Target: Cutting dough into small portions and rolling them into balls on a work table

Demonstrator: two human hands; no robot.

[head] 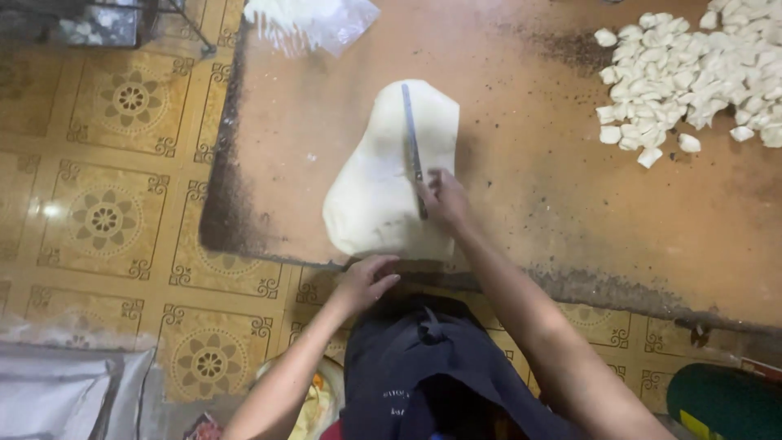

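Cutting a strip off the dough slab with a long blade.

My right hand [444, 198] grips the near end of the long metal blade [413, 147], fingers closed on it, the blade lying lengthwise along the right part of the dough slab [383, 179] so it can slice a strip off that side. My left hand [368, 279] rests at the near edge of the dough, fingers loose and holding nothing (probably steadying the slab so it doesn't slide). The dough sits at the near left corner of the worn brown table [570, 187]. Far right of the dough is a pile of small cut dough pieces [692, 73], kept clear of the cutting. Beyond the dough, a clear plastic bag [314, 24].
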